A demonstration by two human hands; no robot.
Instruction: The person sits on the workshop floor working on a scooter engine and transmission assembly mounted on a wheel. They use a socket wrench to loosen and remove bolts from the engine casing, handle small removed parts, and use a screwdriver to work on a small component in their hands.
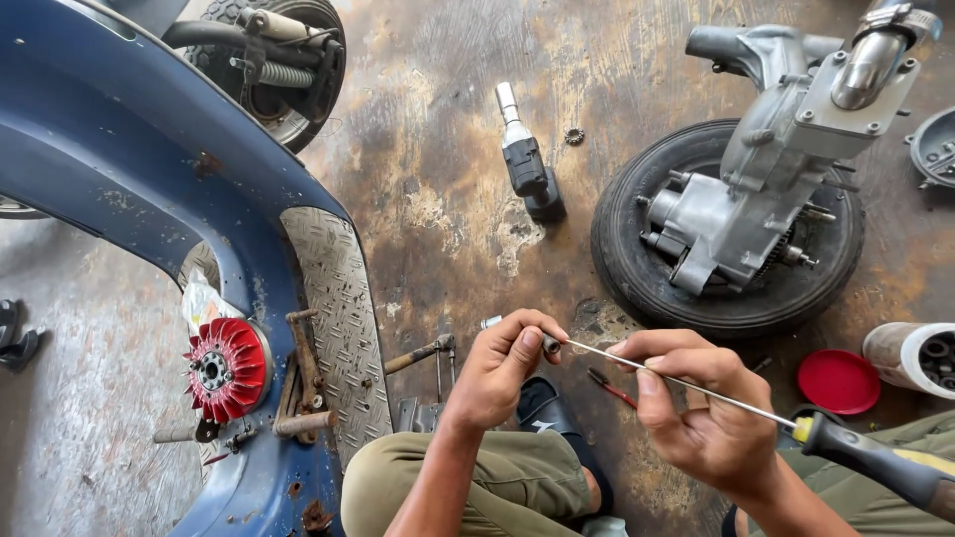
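My left hand [505, 363] pinches a small metal cylindrical part [494, 322] at the tip of a long thin screwdriver shaft [686, 383]. My right hand [701, 413] grips that shaft near its middle; the black and yellow handle [880, 462] rests over my right knee. Both hands hover over the stained concrete floor, above my knees in olive trousers.
A blue scooter body [149, 169] with a red cooling fan [227, 368] and a checker-plate footboard lies at left. An engine block [766, 179] sits on a tyre [637, 259] at upper right. A black impact tool [525, 159], a red lid [838, 381] and a jar of parts [915, 356] lie around.
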